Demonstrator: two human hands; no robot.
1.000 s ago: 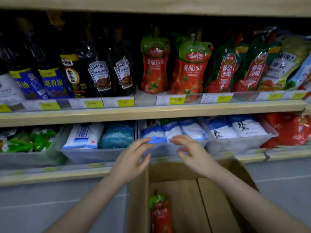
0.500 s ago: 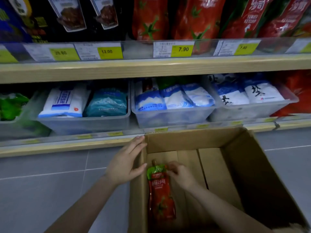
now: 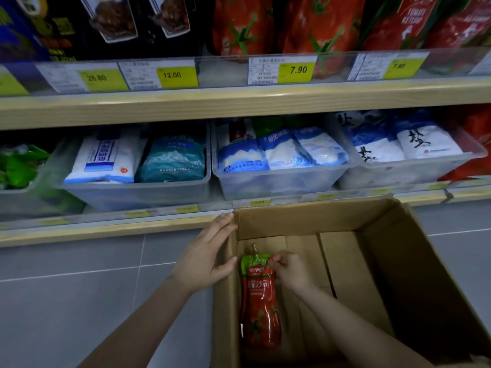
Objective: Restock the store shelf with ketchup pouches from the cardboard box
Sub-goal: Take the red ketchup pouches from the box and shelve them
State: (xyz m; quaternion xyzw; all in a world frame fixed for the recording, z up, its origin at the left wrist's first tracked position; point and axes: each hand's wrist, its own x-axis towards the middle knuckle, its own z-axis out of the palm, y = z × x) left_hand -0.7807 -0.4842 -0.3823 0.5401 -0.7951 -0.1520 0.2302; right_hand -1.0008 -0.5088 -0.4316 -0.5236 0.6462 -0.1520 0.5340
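Grey floor tiles (image 3: pixel 79 301) ran under everything, and the box (image 3: pixel 398 274) stood on them as the marker for all else. Behind the box rose the shelf (image 3: pixel 239 102), its upper board carrying red ketchup pouches (image 3: pixel 318 25) above and behind the box, with dark sauce bottles (image 3: pixel 114 19) up to the left of them and yellow price tags (image 3: pixel 296 71) along the clear front rail. Just behind the box's far wall, on the lower board, sat clear bins (image 3: pixel 265 181) of white and blue bags. Inside the box, against its left wall, lay one pouch (image 3: pixel 261 301), spout toward the shelf, the rest of the box floor bare cardboard. The step in hand looked to be the pick: the right hand (image 3: pixel 291 274) was down inside the box with its fingers curled onto the pouch's green top edge, pinching it there. The left hand (image 3: pixel 210 257) lay flat against the outside of the box's left wall, fingers straight and spread loosely, holding nothing, seemingly steadying the box. The next move likely called for lifting the pouch clear of the box's far wall, then raising it past the lower bins and over the rail. That rail and the standing pouches behind it were the likely obstacles; a soft pouch gripped at the top could swing and knock them.
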